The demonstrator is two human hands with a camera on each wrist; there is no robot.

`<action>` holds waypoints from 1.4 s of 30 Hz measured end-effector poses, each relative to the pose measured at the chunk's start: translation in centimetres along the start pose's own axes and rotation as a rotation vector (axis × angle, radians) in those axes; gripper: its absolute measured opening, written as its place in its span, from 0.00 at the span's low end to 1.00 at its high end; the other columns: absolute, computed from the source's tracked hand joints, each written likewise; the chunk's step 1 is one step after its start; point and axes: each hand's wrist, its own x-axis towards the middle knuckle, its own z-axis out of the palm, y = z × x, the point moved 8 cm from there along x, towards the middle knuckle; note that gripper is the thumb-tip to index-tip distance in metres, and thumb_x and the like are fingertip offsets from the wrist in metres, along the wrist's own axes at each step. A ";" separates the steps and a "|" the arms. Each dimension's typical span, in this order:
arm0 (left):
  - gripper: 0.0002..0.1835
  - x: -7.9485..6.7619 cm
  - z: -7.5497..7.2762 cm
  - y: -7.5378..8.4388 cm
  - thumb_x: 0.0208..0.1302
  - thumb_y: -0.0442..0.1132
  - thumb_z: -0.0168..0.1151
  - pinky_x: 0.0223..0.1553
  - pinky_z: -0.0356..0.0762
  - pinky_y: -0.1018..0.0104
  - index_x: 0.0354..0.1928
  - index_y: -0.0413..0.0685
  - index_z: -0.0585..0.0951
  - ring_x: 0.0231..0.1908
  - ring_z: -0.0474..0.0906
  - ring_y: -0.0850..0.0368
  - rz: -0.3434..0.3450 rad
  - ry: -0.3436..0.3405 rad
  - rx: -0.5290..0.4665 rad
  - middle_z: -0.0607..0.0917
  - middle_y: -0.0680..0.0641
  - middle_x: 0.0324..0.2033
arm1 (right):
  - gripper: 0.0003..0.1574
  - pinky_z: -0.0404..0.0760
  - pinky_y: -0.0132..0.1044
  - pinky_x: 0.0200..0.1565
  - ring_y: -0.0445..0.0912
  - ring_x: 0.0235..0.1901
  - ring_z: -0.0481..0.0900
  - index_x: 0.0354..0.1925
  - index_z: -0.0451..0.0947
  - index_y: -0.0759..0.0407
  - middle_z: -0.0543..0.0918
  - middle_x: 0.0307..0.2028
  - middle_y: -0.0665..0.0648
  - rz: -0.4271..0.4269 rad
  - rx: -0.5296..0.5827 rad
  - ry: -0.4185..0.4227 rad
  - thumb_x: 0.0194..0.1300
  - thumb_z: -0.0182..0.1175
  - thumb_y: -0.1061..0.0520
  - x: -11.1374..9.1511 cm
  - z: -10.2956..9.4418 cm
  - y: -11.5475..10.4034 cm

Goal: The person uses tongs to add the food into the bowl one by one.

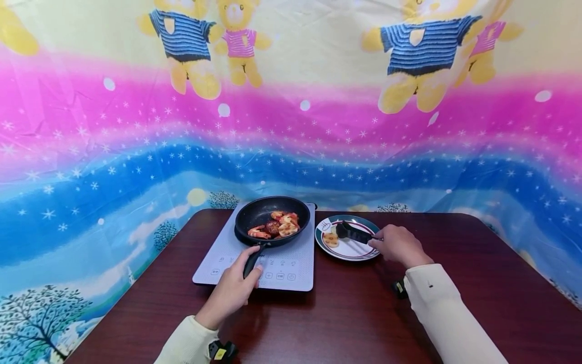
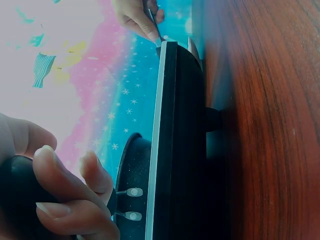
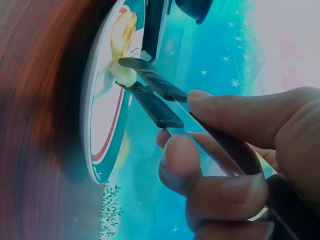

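Observation:
My left hand [image 1: 233,288] grips the black handle [image 1: 251,264] of a frying pan [image 1: 249,215], its fingers curled round it. In the pan lie red shrimp [image 1: 259,232], a dark reddish piece and browned pale slices [image 1: 288,230]. My right hand [image 1: 402,246] holds black-tipped tongs [image 1: 356,233] over a green-rimmed white plate [image 1: 359,251]. In the right wrist view, the tongs' tips are on either side of the end of a pale food piece [image 3: 126,77]. A browned slice [image 1: 330,239] lies on the plate's left side.
Under the pan is a white induction cooktop [image 1: 300,255] with touch keys along its front. The plate stands just right of it on a dark red wooden table [image 1: 477,283]. A patterned cloth [image 1: 291,131] hangs behind the table.

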 end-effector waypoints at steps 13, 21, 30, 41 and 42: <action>0.27 0.1 0.0 -0.1 0.70 0.47 0.54 0.14 0.71 0.59 0.70 0.63 0.63 0.10 0.64 0.56 0.005 0.003 -0.010 0.77 0.47 0.23 | 0.27 0.76 0.50 0.33 0.54 0.37 0.77 0.53 0.80 0.65 0.82 0.43 0.65 0.036 -0.098 0.062 0.66 0.59 0.46 -0.1 -0.8 0.2; 0.27 0.0 0.0 -0.1 0.71 0.47 0.54 0.14 0.71 0.59 0.70 0.63 0.63 0.10 0.64 0.56 0.005 0.003 -0.001 0.78 0.46 0.23 | 0.17 0.67 0.40 0.26 0.48 0.26 0.69 0.32 0.85 0.56 0.71 0.20 0.54 0.062 -0.017 -0.001 0.68 0.57 0.47 -0.2 -0.6 0.8; 0.27 0.0 0.0 0.0 0.71 0.47 0.54 0.14 0.71 0.60 0.69 0.63 0.63 0.10 0.64 0.56 0.007 0.005 -0.001 0.77 0.46 0.23 | 0.17 0.68 0.38 0.25 0.48 0.25 0.69 0.41 0.85 0.59 0.73 0.21 0.55 0.050 0.009 -0.004 0.67 0.59 0.48 -0.4 -0.8 0.9; 0.27 0.1 0.0 0.0 0.70 0.46 0.54 0.14 0.72 0.60 0.70 0.63 0.63 0.10 0.64 0.56 0.006 0.002 -0.003 0.77 0.47 0.23 | 0.26 0.68 0.39 0.26 0.49 0.29 0.69 0.56 0.78 0.64 0.76 0.27 0.55 0.039 0.001 0.025 0.68 0.59 0.49 -0.5 -1.5 0.4; 0.27 0.1 -0.1 0.0 0.70 0.46 0.54 0.14 0.71 0.60 0.70 0.63 0.63 0.10 0.64 0.56 0.005 0.002 -0.003 0.77 0.47 0.23 | 0.26 0.68 0.39 0.26 0.49 0.28 0.69 0.56 0.79 0.65 0.75 0.26 0.56 0.041 0.002 0.026 0.67 0.59 0.49 -0.5 -1.5 0.4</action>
